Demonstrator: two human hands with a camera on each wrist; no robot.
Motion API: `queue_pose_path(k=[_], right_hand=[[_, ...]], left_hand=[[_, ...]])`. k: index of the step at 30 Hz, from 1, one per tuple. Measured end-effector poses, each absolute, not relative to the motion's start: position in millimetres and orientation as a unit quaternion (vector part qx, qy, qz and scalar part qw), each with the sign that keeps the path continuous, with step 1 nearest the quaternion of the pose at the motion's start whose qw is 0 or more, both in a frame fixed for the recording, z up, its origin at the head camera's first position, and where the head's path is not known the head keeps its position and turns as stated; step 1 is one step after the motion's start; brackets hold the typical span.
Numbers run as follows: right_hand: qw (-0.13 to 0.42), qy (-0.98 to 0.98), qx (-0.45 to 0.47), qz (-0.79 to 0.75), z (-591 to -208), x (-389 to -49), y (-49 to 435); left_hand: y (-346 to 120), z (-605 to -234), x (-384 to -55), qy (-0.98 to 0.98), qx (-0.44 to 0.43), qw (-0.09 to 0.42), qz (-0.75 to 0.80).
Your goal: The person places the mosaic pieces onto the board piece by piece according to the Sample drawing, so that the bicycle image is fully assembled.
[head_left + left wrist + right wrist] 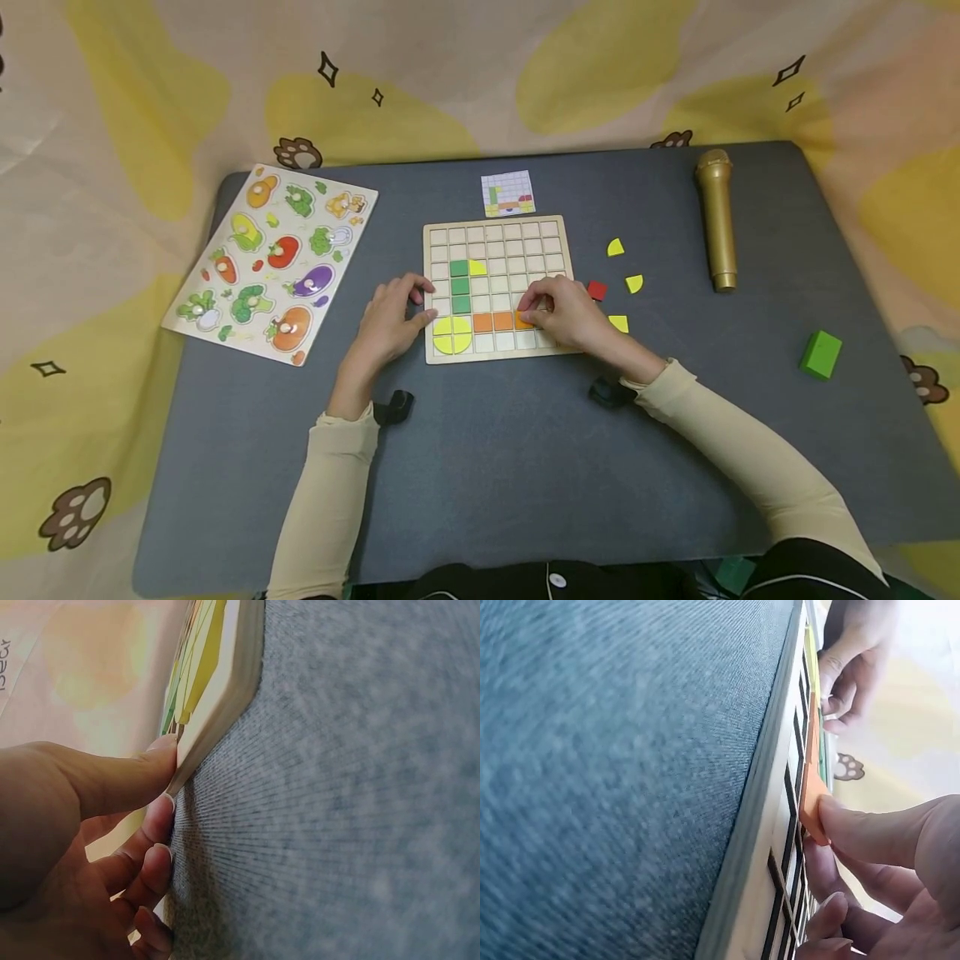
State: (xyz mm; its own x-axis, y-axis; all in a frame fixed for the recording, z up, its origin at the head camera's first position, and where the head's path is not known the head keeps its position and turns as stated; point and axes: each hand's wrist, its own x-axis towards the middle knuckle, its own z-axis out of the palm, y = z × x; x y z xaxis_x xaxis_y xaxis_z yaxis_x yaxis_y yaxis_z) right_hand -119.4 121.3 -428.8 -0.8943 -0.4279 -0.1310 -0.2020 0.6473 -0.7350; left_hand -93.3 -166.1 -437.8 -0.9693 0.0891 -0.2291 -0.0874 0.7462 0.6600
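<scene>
A pale wooden grid board [504,343] lies on the table in the head view. My right hand [562,312] is over its lower right part, pinching an orange square tile [813,804] between thumb and fingers. The tile is tilted close over the grid, right of two flat orange tiles [492,322]. My left hand [390,321] rests at the board's left edge, thumb and fingertips touching the rim. Several yellow quarter-circle tiles [452,335] form a circle in the lower left. Green squares [460,286] stand in a column, with a yellow quarter-circle [477,267] beside the top one.
Loose yellow pieces [634,284] and a red tile [597,290] lie right of the board. A pattern card [508,193] sits behind it. A vegetable puzzle board [273,267] is at left; a gold microphone [717,221] and green block [821,355] are at right.
</scene>
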Motion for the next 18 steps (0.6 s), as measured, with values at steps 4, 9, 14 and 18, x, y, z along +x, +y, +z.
queue_pose_path(k=[4, 9, 14, 18], right_hand=[[0.129, 0.9, -0.184, -0.374, -430.2, -118.0, 120.7], [0.116, 0.902, -0.185, -0.372, -431.4, -116.5, 120.5], [0.107, 0.908, -0.174, -0.366, -430.5, -114.8, 122.3], [0.108, 0.914, -0.155, -0.359, -428.5, -114.6, 128.7]], left_hand=[[-166.8, -437.5, -92.8, 0.926, -0.004, 0.126, 0.357], [-166.8, -436.5, -92.0, 0.926, -0.004, 0.126, 0.357], [-167.0, -437.4, -92.6, 0.926, -0.002, 0.125, 0.356], [-166.8, -437.2, -92.6, 0.927, -0.003, 0.123, 0.354]])
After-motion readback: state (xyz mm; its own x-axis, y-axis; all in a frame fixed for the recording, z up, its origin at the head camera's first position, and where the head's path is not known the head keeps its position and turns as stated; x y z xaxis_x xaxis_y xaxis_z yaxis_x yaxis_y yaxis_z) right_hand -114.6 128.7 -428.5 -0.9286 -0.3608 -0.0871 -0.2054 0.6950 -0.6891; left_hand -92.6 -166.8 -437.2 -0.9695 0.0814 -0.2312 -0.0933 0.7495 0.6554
